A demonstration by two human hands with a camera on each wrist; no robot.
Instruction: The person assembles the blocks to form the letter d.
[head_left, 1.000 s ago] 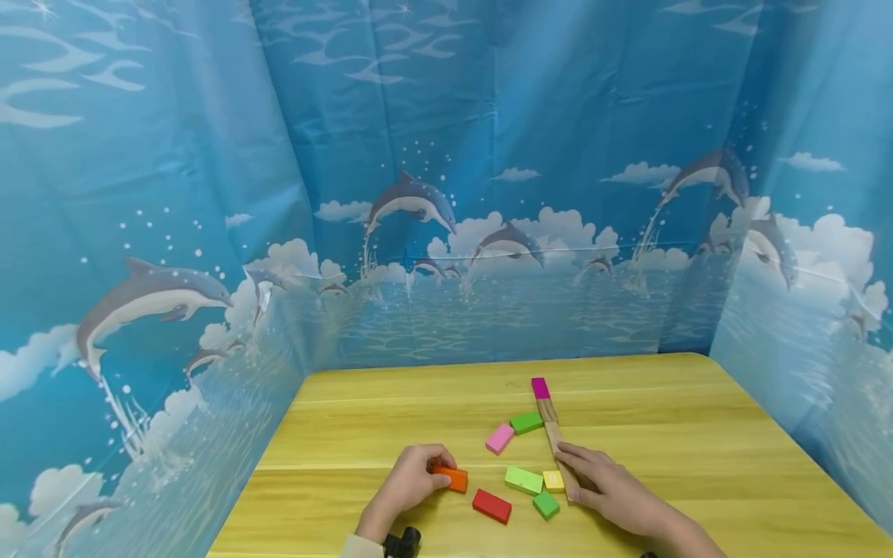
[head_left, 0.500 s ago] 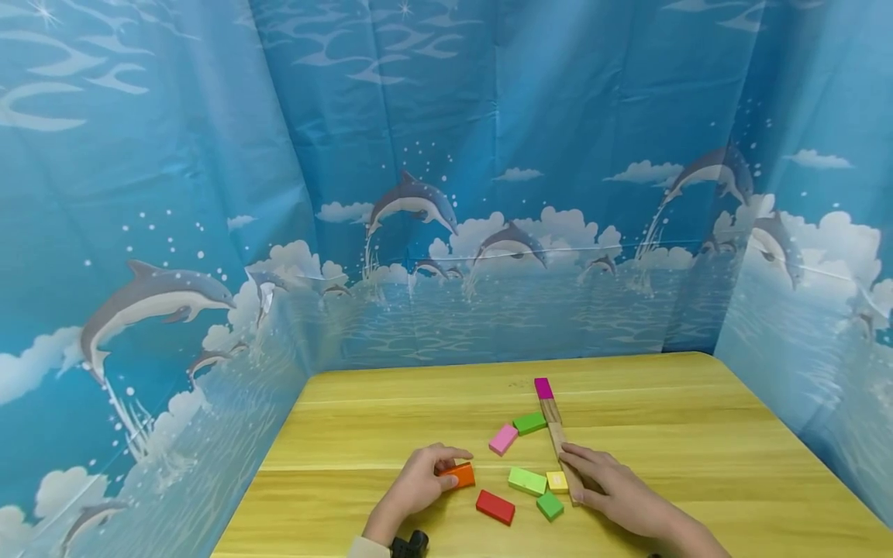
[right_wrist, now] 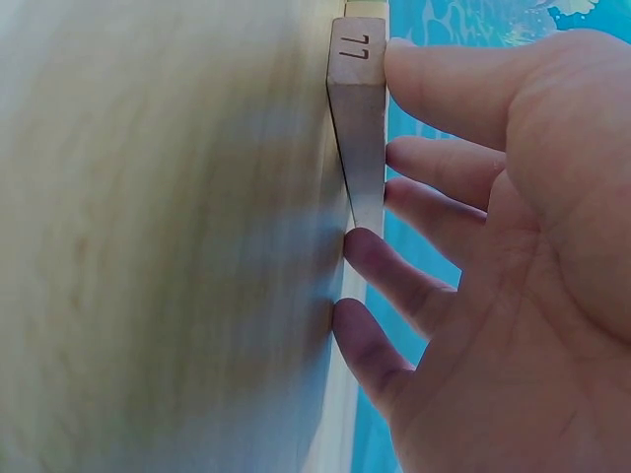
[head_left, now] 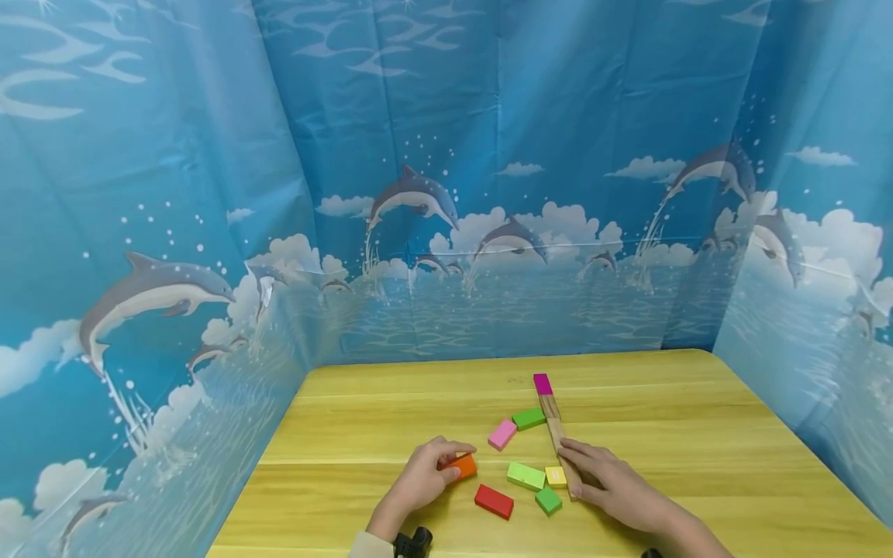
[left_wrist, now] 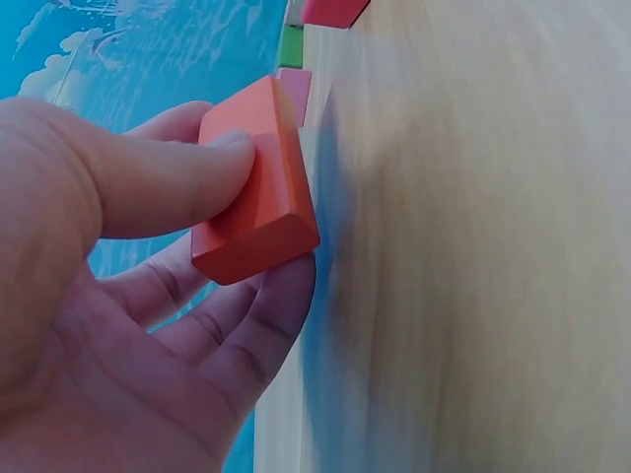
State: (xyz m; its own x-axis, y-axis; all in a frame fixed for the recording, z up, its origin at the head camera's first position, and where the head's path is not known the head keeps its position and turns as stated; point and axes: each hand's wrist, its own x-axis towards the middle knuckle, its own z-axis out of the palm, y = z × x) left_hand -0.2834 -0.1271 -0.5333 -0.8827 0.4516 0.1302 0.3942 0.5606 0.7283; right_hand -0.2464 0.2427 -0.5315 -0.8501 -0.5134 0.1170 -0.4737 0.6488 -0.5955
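Dolphin-printed sheeting [head_left: 446, 310] hangs behind the yellow wood-grain table [head_left: 684, 418], where twelve o'clock is straight away from the person; the left hand [head_left: 418, 477] pinches the orange block [left_wrist: 246, 187] between thumb and fingers, at nine o'clock from the light green block [head_left: 526, 476]; the orange block sits tilted, and I cannot tell whether its lower edge touches the table; held near one end, it could twist or slip if the thumb eased off; swung towards five o'clock, it might clip the red block [head_left: 494, 502]. The right hand [head_left: 614, 488] has its fingers apart, tips and thumb resting along the three o'clock side of the near plain wooden block [right_wrist: 358, 128], pinching nothing that I can see; too firm a push towards nine o'clock would likely drive that block into the yellow block [head_left: 555, 477] just beside it; uneven pressure could kink the row [head_left: 549, 407] running towards eleven o'clock; the dark green block [head_left: 529, 419], close against the row's nine o'clock side, could then be knocked into the pink block [head_left: 502, 435].
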